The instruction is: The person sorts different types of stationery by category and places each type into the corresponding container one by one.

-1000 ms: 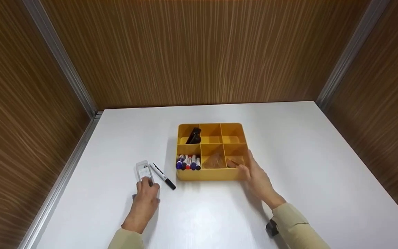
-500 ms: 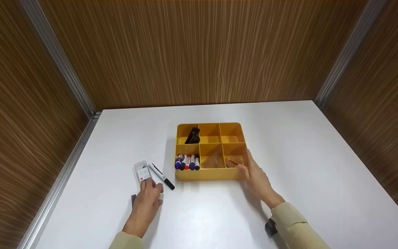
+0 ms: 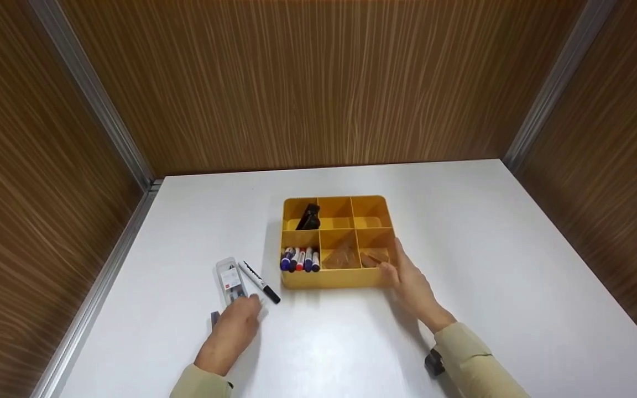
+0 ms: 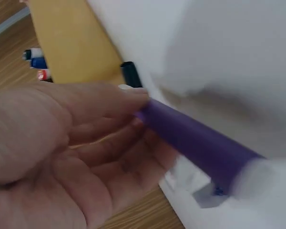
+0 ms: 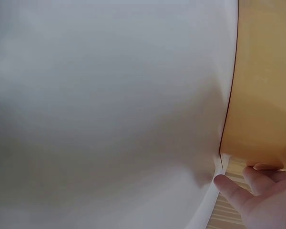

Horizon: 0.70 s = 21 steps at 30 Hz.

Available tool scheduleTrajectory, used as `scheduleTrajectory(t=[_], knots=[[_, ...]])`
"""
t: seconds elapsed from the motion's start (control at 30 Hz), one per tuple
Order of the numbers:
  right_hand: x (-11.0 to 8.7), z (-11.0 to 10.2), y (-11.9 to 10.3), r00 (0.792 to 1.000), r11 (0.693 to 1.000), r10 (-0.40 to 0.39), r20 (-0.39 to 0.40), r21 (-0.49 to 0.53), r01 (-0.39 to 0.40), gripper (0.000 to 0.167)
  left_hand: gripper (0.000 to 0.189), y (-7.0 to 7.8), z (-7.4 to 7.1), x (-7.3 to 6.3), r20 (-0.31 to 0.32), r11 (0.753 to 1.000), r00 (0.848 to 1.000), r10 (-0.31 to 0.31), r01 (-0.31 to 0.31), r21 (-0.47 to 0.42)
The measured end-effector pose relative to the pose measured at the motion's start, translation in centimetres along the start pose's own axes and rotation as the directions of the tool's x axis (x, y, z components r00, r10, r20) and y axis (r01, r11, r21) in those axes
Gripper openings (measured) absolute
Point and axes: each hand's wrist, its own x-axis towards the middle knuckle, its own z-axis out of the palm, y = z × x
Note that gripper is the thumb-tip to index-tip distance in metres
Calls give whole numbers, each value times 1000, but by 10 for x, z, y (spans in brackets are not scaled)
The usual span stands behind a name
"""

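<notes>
My left hand (image 3: 233, 331) is low on the left of the table, just below a clear plastic case (image 3: 231, 279) with a white label. In the left wrist view its thumb and fingers pinch a purple tube with a white end (image 4: 195, 138), blurred there. A white marker with a black cap (image 3: 260, 283) lies just beyond this hand. My right hand (image 3: 415, 290) touches the front right corner of a yellow divided organizer box (image 3: 335, 279), thumb at the front and fingers along the right side. The right wrist view shows fingertips (image 5: 255, 179) by its wall.
Several markers (image 3: 300, 260) stand in the box's front left compartment. Behind them sits a black stapler-like item (image 3: 309, 216); clear and brownish pieces (image 3: 342, 257) fill part of the front compartments. A small dark item (image 3: 215, 319) lies left of my left hand. Wood-patterned panels (image 3: 318, 83) enclose the table.
My left hand has drawn back from the clear case, uncovering more of it, and now holds the purple tube. My right hand and the box stay nearly in place.
</notes>
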Motion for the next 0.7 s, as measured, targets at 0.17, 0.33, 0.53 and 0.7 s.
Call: scheduleTrajectory(t=[0.17, 0.33, 0.53, 0.7], knots=[[0, 1, -1, 1000, 1000, -8, -6, -5, 8, 68, 20, 15, -16, 21, -155, 989, 977, 145, -144, 13], [1, 2, -1, 1000, 1000, -17, -9, -7, 17, 69, 29, 27, -32, 44, -329, 974, 917, 227, -209, 89], [1, 2, -1, 999, 999, -34, -15, 12, 34, 71, 28, 41, -39, 75, -390, 961, 879, 274, -260, 89], [1, 3, 2, 999, 1000, -27, -19, 6, 27, 71, 13, 55, -41, 101, -241, 977, 948, 210, -195, 82]])
